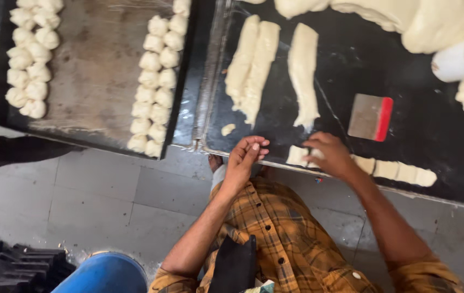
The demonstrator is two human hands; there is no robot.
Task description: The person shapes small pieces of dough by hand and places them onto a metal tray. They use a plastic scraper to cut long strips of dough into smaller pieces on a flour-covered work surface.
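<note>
Right hand is gripping the end of the cut dough strip at the black table's near edge; left hand is resting fingers curled, empty. Pull pieces evenly, keeping sizes matched.

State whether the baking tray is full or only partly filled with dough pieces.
Partly filled: dough pieces line two sides of the baking tray; its middle is bare.

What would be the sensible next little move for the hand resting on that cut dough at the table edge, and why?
Probably lift one cut piece: the right hand sits on the end of a dough strip already sliced into pieces, while the left hand hovers empty beside it. The tray nearby holds rows of dough balls, with bare room in its middle.
</note>
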